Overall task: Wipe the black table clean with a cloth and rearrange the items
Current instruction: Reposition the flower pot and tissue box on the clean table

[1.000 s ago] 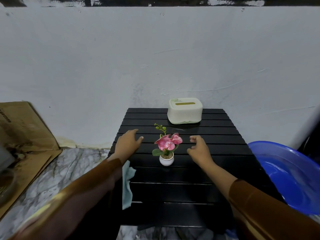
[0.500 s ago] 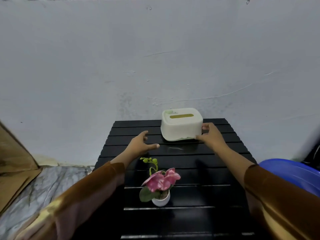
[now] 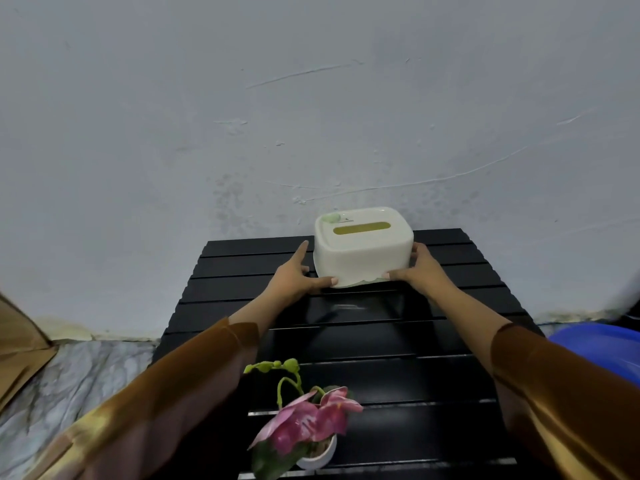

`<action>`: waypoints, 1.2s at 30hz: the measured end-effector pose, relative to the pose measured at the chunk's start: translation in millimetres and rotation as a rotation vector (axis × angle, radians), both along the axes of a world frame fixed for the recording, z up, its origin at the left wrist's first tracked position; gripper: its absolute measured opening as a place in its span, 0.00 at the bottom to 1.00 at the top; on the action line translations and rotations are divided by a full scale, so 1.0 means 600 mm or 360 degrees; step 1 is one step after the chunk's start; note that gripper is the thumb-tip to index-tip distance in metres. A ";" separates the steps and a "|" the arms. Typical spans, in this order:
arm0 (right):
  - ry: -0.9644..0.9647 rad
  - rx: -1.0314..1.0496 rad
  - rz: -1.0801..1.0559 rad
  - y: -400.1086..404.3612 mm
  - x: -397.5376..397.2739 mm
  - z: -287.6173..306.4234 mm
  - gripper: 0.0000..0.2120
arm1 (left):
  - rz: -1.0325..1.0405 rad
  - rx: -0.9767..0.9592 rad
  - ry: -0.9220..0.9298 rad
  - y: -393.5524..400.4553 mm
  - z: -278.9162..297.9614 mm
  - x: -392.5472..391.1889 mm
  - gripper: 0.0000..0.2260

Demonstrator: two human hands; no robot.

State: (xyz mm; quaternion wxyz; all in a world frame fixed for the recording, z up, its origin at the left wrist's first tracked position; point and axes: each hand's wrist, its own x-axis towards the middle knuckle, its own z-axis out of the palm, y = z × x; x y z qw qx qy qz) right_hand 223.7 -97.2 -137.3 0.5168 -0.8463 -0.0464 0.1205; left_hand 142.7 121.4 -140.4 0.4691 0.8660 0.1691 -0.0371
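rearranging step: left hand [image 3: 294,277] and right hand [image 3: 420,271] clasp cream rounded plastic tissue box [image 3: 363,247] from both sides, at 12 o'clock on black slatted table [image 3: 398,341]. pink orchid in white pot [image 3: 308,431] at 6 o'clock. next: probably lift level, reposition without tipping.

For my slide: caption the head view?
Both hands, left hand and right hand, grip a cream tissue box on the black table.

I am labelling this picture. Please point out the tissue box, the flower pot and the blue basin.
tissue box [image 3: 363,252], head view, front wall.
flower pot [image 3: 320,457], head view, white side.
blue basin [image 3: 602,348], head view, rim.
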 end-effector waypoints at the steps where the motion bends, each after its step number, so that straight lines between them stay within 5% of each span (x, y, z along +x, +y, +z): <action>1: -0.0001 0.0010 0.0006 0.000 0.002 -0.001 0.39 | -0.0019 -0.0005 -0.0015 -0.002 0.000 0.003 0.46; 14: -0.0046 0.0161 -0.0018 -0.001 -0.011 0.010 0.37 | 0.0038 -0.0076 -0.0216 -0.019 0.015 -0.012 0.36; 36: -0.0233 0.0240 0.0013 -0.118 -0.204 0.229 0.37 | -0.0050 0.0007 -0.0556 -0.121 0.219 -0.208 0.32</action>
